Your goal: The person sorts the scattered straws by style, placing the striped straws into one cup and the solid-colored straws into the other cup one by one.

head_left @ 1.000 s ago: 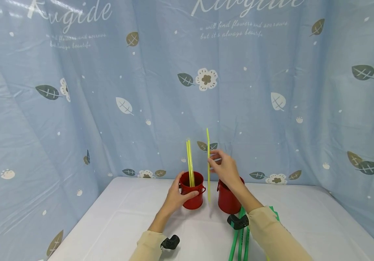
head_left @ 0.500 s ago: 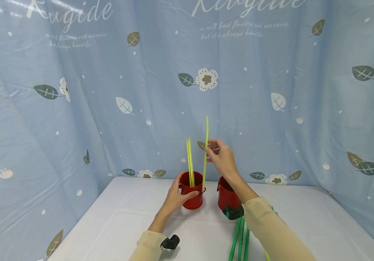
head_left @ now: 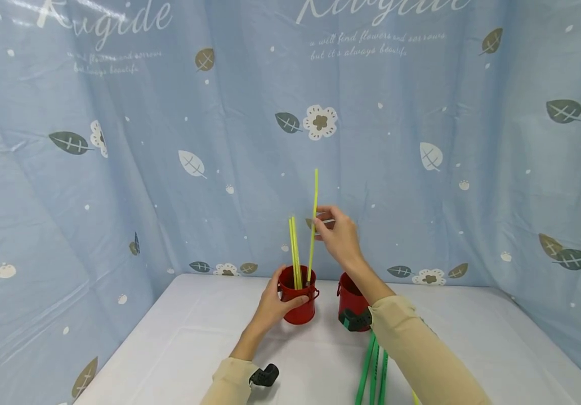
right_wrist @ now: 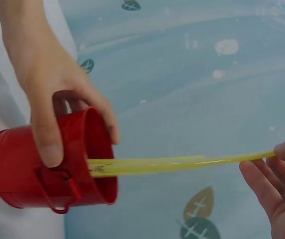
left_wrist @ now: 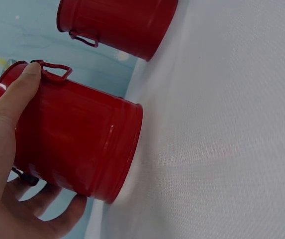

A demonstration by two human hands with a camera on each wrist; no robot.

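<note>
My left hand (head_left: 272, 306) grips a small red metal bucket (head_left: 302, 316) standing on the table, its thumb near the rim and handle mount in the left wrist view. Two or so thin yellow sticks (head_left: 294, 247) lean inside the bucket. Above it, my right hand (head_left: 341, 236) pinches another thin yellow stick (head_left: 313, 247) between thumb and fingers. That stick is nearly upright with a slight bend near its top. Its lower end is at the bucket's mouth, as the right wrist view (right_wrist: 182, 163) also shows from the side.
A second red bucket (head_left: 349, 298) stands to the right, partly behind my right forearm. Several green sticks (head_left: 365, 371) lie on the white table (head_left: 189, 337) nearer me, beside a bit of something yellow (head_left: 415, 398). A blue patterned curtain (head_left: 229, 140) hangs behind.
My right hand has risen and moved left with the yellow stick, from beside the left bucket to over its mouth. The left hand and the bucket have stayed in place.
</note>
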